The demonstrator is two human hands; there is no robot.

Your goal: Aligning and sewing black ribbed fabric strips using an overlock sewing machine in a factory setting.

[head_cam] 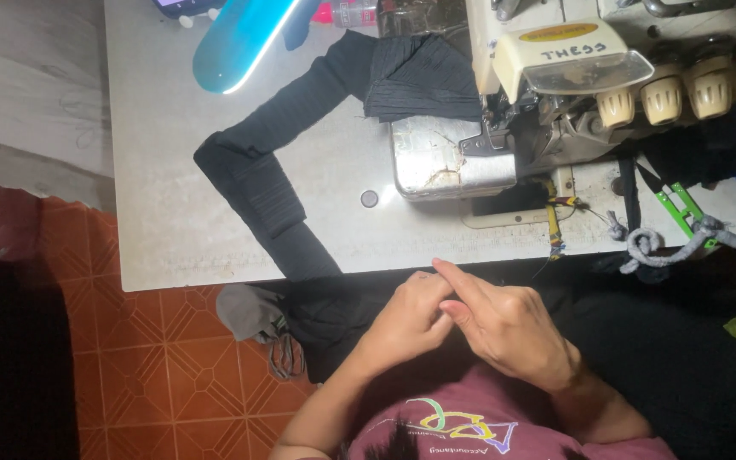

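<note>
Both hands meet just below the near edge of the desk (172, 255), over the lap. The left hand (411, 315) is curled, its grip nearly closed, fingertips pressed against the right hand (504, 328). The right hand's grip is also folded in, with the forefinger stretched out toward the left across the left hand's knuckles. Whether either grip pinches anything (a thread, perhaps) is too small and dark to tell.

The black cloth (300, 128) lies on the desk well beyond the hands: it runs from under the sewing machine (555, 94) at the far right, bends at the left, and drops over the near edge down to the lap just left of the hands. A grey rag (249, 311) hangs beside it. Green snips (683, 209) and a grey cord (666, 243) lie to the right.
</note>
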